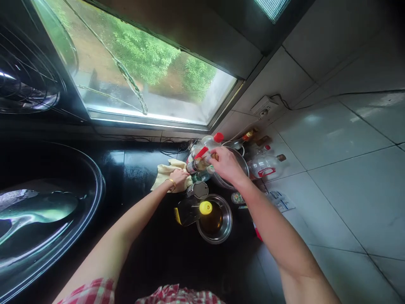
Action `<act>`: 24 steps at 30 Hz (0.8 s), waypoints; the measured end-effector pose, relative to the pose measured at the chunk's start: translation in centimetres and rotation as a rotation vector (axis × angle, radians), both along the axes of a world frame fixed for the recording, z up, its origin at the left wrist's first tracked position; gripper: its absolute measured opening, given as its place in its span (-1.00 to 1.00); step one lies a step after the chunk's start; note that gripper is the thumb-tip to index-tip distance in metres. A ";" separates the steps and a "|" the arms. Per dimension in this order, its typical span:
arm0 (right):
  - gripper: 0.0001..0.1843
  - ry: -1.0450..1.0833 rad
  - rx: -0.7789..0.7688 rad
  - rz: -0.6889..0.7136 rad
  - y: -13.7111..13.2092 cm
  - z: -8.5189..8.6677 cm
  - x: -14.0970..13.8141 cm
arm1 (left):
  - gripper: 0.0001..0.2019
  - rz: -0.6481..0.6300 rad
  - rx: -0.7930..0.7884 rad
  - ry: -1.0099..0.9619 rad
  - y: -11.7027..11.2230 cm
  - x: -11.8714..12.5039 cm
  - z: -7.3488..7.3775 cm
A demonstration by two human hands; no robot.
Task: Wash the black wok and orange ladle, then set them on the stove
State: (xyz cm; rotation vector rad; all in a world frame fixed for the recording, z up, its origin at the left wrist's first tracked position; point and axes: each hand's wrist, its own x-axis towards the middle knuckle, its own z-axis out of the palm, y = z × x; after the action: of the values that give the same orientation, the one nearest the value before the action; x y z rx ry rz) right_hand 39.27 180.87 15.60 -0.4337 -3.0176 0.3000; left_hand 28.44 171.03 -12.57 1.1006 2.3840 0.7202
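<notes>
My right hand point(225, 165) is closed round a small bottle point(196, 164) and holds it tilted on its side above the dark counter. My left hand point(177, 178), with a gold bracelet at the wrist, grips a pale yellow cloth point(164, 174) pressed against the bottle's lower end. Just in front of both hands stands a steel bowl point(224, 230) of brown liquid with a yellow-capped object point(205, 207) at its rim. A dark glass jar point(188, 210) sits beside the bowl.
A large wok point(47, 219) with a ladle fills the left. Clear bottles with red caps point(218, 137) and red handles point(265, 165) crowd against the tiled wall on the right, beside a steel pot point(243, 166). A window point(142, 71) runs behind the counter. A wall socket point(264, 107) hangs above.
</notes>
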 end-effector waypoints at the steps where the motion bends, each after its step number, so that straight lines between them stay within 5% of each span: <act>1: -0.80 -0.023 0.015 0.003 -0.1 -0.4 -0.3 | -0.70 -0.038 -0.035 -0.005 -0.3 0.4 0.0; 8: -0.74 -0.173 0.093 0.038 -1.1 -4.0 -3.1 | -0.64 -0.310 -0.124 0.208 -2.7 2.7 0.6; 16: -0.71 -0.249 0.137 0.046 -1.7 -6.1 -4.8 | -0.68 -0.269 -0.146 0.320 -4.9 3.3 1.2; 24: -0.73 -0.272 0.089 0.034 -2.5 -6.6 -5.5 | -0.69 -0.180 -0.137 0.299 -11.5 5.9 1.1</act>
State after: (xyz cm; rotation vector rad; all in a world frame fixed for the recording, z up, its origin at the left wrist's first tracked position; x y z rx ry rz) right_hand 33.78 178.39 8.99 -0.4492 -3.2890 0.1153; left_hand 34.38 159.53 -11.48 1.4238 2.4874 0.3447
